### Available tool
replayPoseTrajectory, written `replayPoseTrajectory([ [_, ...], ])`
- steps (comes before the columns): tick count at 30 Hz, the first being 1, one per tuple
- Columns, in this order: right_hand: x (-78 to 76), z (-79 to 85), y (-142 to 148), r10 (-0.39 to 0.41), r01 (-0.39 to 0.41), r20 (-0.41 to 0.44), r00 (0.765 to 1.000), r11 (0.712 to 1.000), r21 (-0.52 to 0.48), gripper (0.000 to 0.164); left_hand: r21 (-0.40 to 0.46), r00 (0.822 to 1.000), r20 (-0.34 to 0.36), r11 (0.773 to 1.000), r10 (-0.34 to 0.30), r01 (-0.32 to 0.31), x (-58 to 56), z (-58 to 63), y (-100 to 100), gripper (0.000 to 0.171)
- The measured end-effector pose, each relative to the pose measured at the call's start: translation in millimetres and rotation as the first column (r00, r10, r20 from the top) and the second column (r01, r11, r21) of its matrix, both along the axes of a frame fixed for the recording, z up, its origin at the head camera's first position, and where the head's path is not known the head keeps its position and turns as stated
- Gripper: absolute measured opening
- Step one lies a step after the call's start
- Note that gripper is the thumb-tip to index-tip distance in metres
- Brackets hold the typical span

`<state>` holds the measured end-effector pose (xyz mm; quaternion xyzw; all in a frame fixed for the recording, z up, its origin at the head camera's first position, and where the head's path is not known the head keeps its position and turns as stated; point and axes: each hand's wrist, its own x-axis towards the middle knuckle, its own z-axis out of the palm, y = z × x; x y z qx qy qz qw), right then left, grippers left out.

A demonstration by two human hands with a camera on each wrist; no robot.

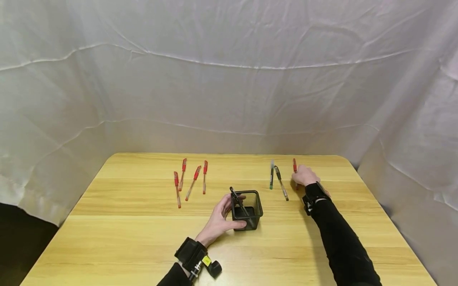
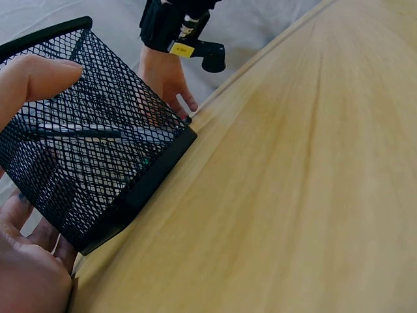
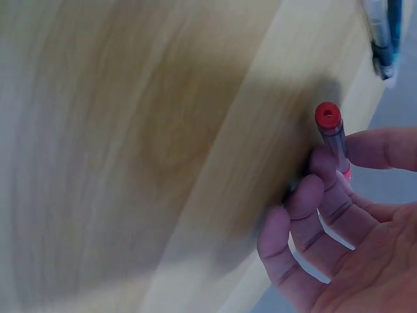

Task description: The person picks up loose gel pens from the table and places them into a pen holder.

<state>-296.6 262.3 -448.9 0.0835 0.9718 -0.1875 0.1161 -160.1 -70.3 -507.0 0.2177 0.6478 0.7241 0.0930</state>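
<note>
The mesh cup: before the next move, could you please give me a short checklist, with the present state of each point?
1. Cup upright on the table: ok.
2. Left hand around the cup: ok, thumb on one side, fingers on another.
3. Room inside: ok, only one black pen shows there, leaning.
4. Right hand pinching a red pen: ok.
5. Red pen lifted off the table: cannot tell.
6. Red pen above the cup: not ok, it is well to the right.

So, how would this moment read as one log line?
Left hand: grips black mesh pen holder | Right hand: pinches red gel pen | Inside holder: black pen, leaning
</note>
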Motion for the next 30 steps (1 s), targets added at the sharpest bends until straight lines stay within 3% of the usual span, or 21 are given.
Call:
replayPoseTrajectory([
  [6, 5.7, -3.0, 7, 0.018, -0.020, -0.020, 1.000, 0.996, -0.090, 0.036, 0.009, 1.000, 0.003, 1.000, -0.007, 0.007, 0.0, 1.1, 0, 0.084],
  [11, 14.2, -4.5, 8, 0.038, -0.052, -0.101, 0.994, 0.988, -0.142, 0.031, 0.010, 1.000, -0.001, 1.000, -0.009, 0.009, -0.4, 1.2, 0, 0.084],
  [22, 35.4, 0.2, 4, -0.015, -0.024, -0.172, 0.985, 0.975, -0.220, 0.043, 0.000, 1.000, 0.002, 1.000, -0.004, 0.004, -0.7, 2.3, -1, 0.084],
  [30, 49.9, -1.5, 1, -0.020, -0.052, -0.279, 0.960, 0.968, -0.247, 0.042, 0.008, 1.000, 0.010, 1.000, -0.009, 0.008, 0.2, 2.7, -1, 0.081],
])
